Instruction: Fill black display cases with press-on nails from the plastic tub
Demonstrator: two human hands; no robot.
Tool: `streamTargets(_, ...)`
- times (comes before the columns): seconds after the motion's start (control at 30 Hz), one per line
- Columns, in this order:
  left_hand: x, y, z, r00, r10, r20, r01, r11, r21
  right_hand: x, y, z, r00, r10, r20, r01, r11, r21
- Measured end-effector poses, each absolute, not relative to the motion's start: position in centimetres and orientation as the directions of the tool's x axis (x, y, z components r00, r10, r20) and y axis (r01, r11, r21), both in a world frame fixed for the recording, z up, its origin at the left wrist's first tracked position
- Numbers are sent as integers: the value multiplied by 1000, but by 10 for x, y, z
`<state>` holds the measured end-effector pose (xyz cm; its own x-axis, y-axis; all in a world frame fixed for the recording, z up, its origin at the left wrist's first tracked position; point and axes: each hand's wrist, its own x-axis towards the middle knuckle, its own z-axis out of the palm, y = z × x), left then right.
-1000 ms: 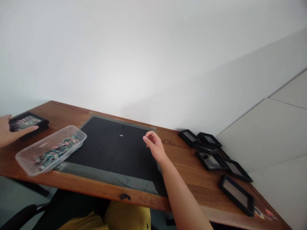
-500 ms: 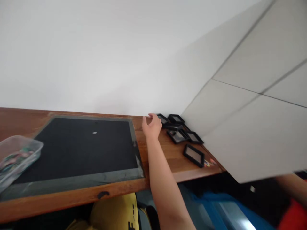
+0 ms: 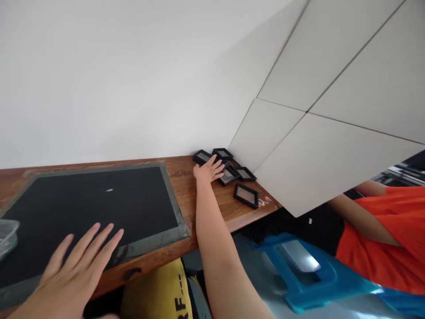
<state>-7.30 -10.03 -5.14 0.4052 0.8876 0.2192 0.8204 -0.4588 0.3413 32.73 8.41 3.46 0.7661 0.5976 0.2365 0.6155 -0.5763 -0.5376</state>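
Several small black frames (image 3: 246,195) lie in a loose cluster at the right end of the wooden table, by the wall. My right hand (image 3: 208,170) reaches over the cluster with its fingers spread, at the frames' left side. Whether its fingertips touch a frame I cannot tell. My left hand (image 3: 75,270) is held palm down, fingers apart, over the front edge of a black mat (image 3: 133,199) bordered with grey tape. It holds nothing. A small white speck (image 3: 109,190) shows on the mat.
A clear plastic tub (image 3: 8,237) stands at the left edge of view. White panels (image 3: 285,155) rise on the right. Beyond them are a person in an orange top (image 3: 385,239) and a blue plastic stool (image 3: 305,270). A yellow bag (image 3: 154,292) sits under the table.
My left hand has come into view over the mat. My right hand has spread its fingers and moved over the frames. The view has shifted right, bringing more of the other person into sight.
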Motion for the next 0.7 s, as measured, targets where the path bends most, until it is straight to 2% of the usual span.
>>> streamTargets(0.07,-45,-75,-53,439,891,112,835,-451,316,331,85,31,793,566,225,588,-614,-527)
streamTargets(0.13,-21,-48,-49,382,922,69,860,-381,339,331,87,27,793,568,221,591,-627,-508)
streamTargets(0.27,7,-17,-43,380,906,185,782,-421,460,331,89,17,770,602,212,623,-633,-460)
streamTargets(0.43,12,-19,-50,403,860,312,694,-510,508,333,88,12,773,594,221,627,-665,-406)
streamTargets(0.7,8,-13,-42,395,888,235,642,-450,621,329,89,11,778,553,297,628,-704,-331)
